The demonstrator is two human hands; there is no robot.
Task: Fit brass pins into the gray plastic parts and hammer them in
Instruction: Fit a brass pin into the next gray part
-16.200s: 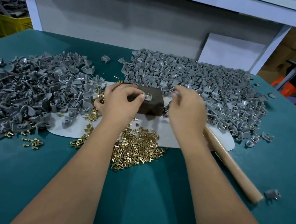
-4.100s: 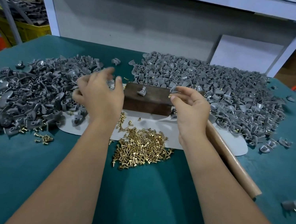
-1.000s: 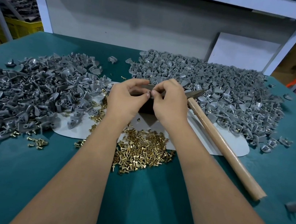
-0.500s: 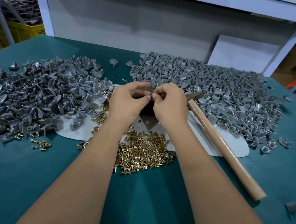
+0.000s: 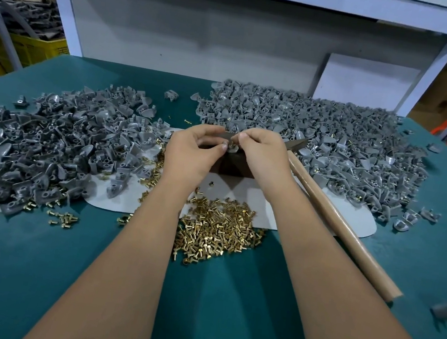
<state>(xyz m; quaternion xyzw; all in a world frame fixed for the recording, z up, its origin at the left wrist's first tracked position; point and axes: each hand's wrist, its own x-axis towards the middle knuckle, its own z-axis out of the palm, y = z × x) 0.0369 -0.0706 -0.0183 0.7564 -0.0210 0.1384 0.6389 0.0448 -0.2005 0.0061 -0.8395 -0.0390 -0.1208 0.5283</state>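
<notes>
Small gray plastic part (image 5: 232,148) with a brass glint, pinched between the fingertips of both the left hand (image 5: 191,154) and right hand (image 5: 264,158) over a dark block (image 5: 231,166), loose brass pins (image 5: 219,231) heaped nearer the wrists, wooden-handled hammer (image 5: 336,218) lying just right of the right hand, gray part piles (image 5: 55,141) flanking both hands on the teal table (image 5: 223,314)

Both my forearms reach far; left hand (image 5: 190,150) and right hand (image 5: 262,153) meet, fingertips curled, pinching together.
</notes>
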